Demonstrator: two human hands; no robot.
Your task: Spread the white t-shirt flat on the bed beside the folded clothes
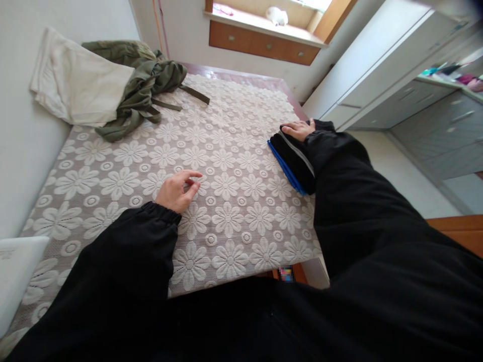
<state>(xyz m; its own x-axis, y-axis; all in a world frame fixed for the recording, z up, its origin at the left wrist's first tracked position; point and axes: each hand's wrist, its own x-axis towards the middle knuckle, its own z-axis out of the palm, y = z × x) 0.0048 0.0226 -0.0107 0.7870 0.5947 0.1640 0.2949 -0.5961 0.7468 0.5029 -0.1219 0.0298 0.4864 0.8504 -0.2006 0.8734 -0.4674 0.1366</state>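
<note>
My right hand (299, 130) rests on top of a small stack of folded dark clothes (292, 156) at the table's right edge, its fingers stretched out over the cloth. Black, grey and bright blue layers show along the stack's near left side, and my sleeve hides its right part. Over the middle of the lace tablecloth (226, 216) is my left hand (178, 191), fingers apart and slightly bent, with nothing between thumb and forefinger. Whether it touches the tablecloth I cannot tell.
Crumpled olive-green clothing (151, 83) with straps lies at the back left, beside a folded cream cloth (86, 75) against the wall. A white object (22, 271) stands at the near left edge. Beyond the table are wooden drawers (264, 44) and a tall white cabinet (362, 60).
</note>
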